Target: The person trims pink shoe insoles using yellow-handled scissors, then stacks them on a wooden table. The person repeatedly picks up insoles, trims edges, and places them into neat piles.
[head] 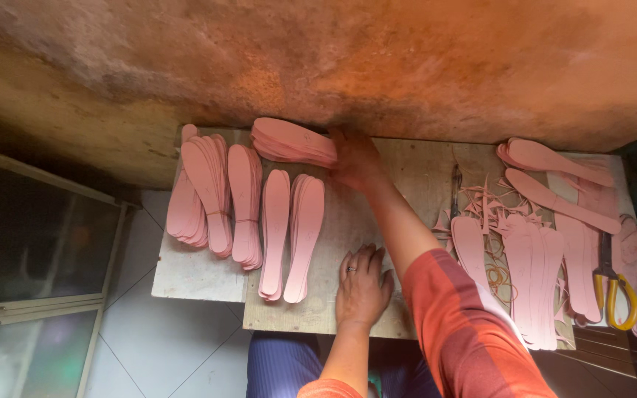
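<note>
My right hand reaches across the wooden board to the far edge and grips the end of a stack of pink shoe insoles lying sideways by the wall. My left hand rests flat on the board near its front edge, fingers spread, holding nothing; a ring sits on one finger. Several stacks of pink insoles lie side by side on the left part of the board, some bound with rubber bands.
More pink insoles and pink offcut strips cover the right side, with rubber bands among them. Yellow-handled scissors lie at the far right. A rough orange-brown wall rises behind. A glass panel stands left; white floor tiles below.
</note>
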